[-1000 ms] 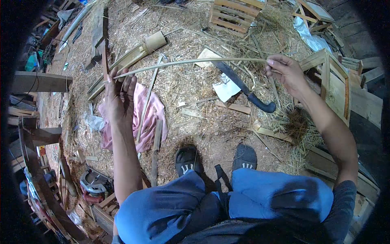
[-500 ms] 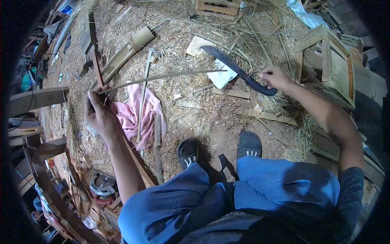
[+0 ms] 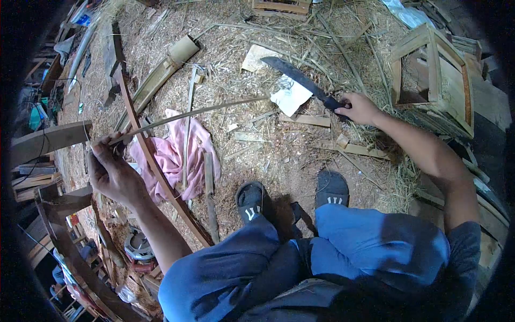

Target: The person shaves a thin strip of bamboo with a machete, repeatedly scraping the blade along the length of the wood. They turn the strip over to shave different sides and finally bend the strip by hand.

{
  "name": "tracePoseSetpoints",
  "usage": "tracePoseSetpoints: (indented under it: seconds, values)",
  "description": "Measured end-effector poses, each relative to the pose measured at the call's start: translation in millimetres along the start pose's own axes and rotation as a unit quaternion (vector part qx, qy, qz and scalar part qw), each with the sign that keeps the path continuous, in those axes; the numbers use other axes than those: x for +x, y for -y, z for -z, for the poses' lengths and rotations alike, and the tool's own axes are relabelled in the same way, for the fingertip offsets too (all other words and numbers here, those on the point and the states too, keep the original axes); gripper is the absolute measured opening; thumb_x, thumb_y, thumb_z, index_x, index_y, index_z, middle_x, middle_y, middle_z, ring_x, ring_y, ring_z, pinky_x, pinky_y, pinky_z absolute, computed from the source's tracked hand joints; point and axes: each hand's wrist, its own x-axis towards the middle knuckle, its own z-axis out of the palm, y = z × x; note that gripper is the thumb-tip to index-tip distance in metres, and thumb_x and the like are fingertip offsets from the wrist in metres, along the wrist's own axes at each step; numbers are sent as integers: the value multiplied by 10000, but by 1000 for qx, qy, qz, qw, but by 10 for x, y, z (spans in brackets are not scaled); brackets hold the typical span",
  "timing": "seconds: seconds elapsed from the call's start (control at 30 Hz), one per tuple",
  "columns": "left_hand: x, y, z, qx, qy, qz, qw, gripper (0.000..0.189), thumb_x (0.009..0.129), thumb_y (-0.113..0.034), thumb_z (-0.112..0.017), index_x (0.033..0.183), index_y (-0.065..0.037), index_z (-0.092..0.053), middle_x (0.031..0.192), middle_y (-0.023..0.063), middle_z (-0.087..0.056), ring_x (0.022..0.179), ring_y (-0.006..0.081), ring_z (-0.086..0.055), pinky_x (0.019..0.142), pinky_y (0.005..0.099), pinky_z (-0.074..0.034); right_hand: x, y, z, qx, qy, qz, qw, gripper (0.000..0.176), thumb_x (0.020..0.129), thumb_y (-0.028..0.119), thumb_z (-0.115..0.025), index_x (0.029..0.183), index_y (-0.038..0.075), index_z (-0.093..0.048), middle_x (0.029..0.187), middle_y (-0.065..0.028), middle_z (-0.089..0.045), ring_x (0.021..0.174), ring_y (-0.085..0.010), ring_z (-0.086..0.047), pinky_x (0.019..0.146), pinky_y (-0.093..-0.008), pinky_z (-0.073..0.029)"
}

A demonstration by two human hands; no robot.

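My left hand (image 3: 115, 174) is closed round one end of a thin bamboo strip (image 3: 198, 111), which slants up to the right over a pink cloth (image 3: 199, 145). My right hand (image 3: 358, 109) grips the black handle of a machete (image 3: 294, 74). Its dark blade points up and left, over a white paper (image 3: 291, 96) on the ground. Beneath the strip, a long reddish-brown wooden slat (image 3: 155, 166) runs diagonally past the cloth.
A split bamboo piece (image 3: 161, 80) lies at the upper left. At the right stands a wooden frame (image 3: 434, 70). Wood pieces (image 3: 306, 120) and shavings litter the ground near my sandals (image 3: 331, 189). A round-bodied tool (image 3: 138, 247) sits at the lower left.
My left hand has moved left and down, drawing the strip with it. My right hand has closed on the machete handle and shifted slightly left.
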Motion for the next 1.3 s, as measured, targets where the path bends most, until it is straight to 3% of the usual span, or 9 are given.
tracePoseSetpoints:
  seconds: [0.1,0.33,0.53,0.63,0.8,0.9,1.07,1.2,1.3]
  values:
    - [-57,-27,-53,84,-1,-6,996,338,1007,-220,-454,910,75,-589,833,160,-658,755,220,-666,696,323,-567,-32,16,2,-30,-24,32,999,442,762,350,-731,962,-30,-623,892,-252,-638,869,-389,-630,786,-453,-491]
    - [-75,-62,-117,74,19,3,997,300,993,-219,-491,932,55,-596,869,147,-663,759,220,-663,695,329,-564,-91,106,-16,-38,-12,9,999,476,759,351,-731,1028,-19,-599,982,-250,-628,942,-401,-608,845,-459,-478]
    - [-105,-172,-243,59,19,-40,997,286,993,-152,-477,875,83,-590,796,161,-652,695,206,-665,652,322,-582,-164,254,-203,-123,-79,78,986,418,780,227,-671,1086,-25,-538,989,-224,-623,940,-386,-613,841,-449,-486]
    - [-164,-270,-370,31,5,-66,997,299,992,-155,-477,863,92,-587,787,175,-653,685,210,-664,643,333,-594,-169,595,-162,108,-5,-93,990,317,754,182,-621,974,-36,-553,742,-173,-608,715,-313,-627,675,-431,-490]
    - [-189,-365,-467,62,45,-74,994,302,989,-166,-485,879,95,-587,785,185,-655,685,217,-665,638,341,-595,-366,960,-53,300,23,-115,947,247,811,230,-575,808,-17,-586,597,-67,-540,572,-183,-541,556,-388,-418]
    - [-204,-401,-534,56,41,-78,995,303,985,-173,-495,876,91,-596,768,184,-657,681,218,-666,643,345,-590,-535,1235,73,326,-37,-4,944,383,930,373,-500,819,18,-595,599,-47,-540,567,-162,-510,571,-366,-404]
    - [-207,-638,-577,87,112,-45,989,287,981,-165,-499,925,97,-603,807,202,-662,633,204,-647,586,306,-561,-831,1819,140,357,-69,117,924,483,964,455,-440,856,6,-585,601,-47,-532,537,-177,-515,550,-374,-423]
    - [-317,-764,-680,52,106,-13,993,288,977,-161,-507,947,109,-601,814,204,-660,595,202,-637,531,299,-545,-953,2213,178,387,8,204,899,415,972,412,-451,849,24,-534,566,-23,-487,504,-140,-485,476,-358,-395]
    - [-386,-755,-707,29,112,-24,993,281,973,-160,-513,927,109,-581,811,208,-656,580,215,-641,514,302,-547,-1032,2355,104,367,-58,279,886,352,968,340,-486,894,-2,-528,585,-73,-515,502,-170,-514,478,-357,-415]
